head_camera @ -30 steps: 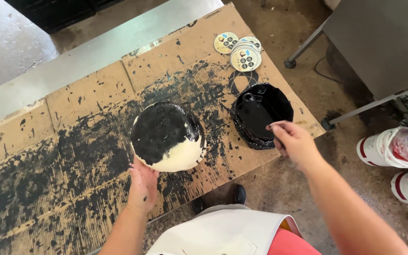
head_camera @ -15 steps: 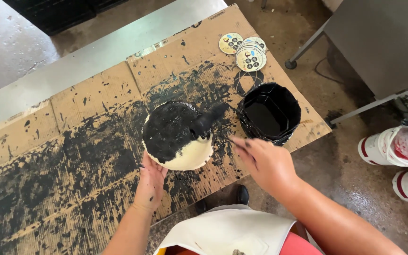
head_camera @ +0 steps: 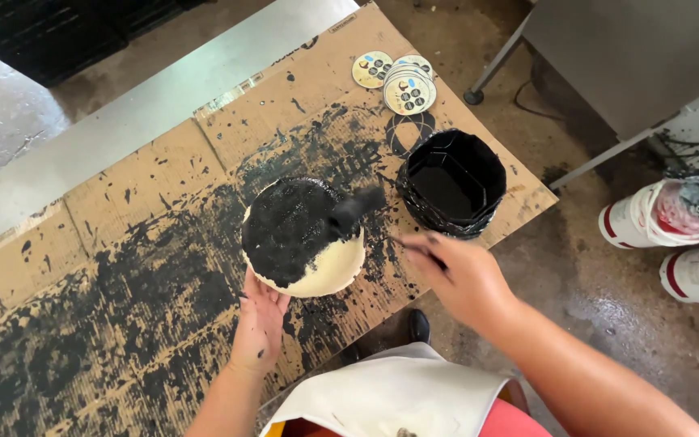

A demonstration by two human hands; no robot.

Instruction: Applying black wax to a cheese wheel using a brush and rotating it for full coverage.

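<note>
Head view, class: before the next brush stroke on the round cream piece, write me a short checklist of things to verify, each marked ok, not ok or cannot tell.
1. Left hand steadies the round piece from its near edge: ok.
2. Right hand grips the brush handle: ok; the brush is motion-blurred.
3. Brush head loaded with black paint: cannot tell, blurred.
4. Paint pot upright and beside the piece: ok.
5. Cardboard covers the surface under piece and pot: ok.
6. Stack of round discs clear of wet paint: ok, apart beyond the pot.
</note>
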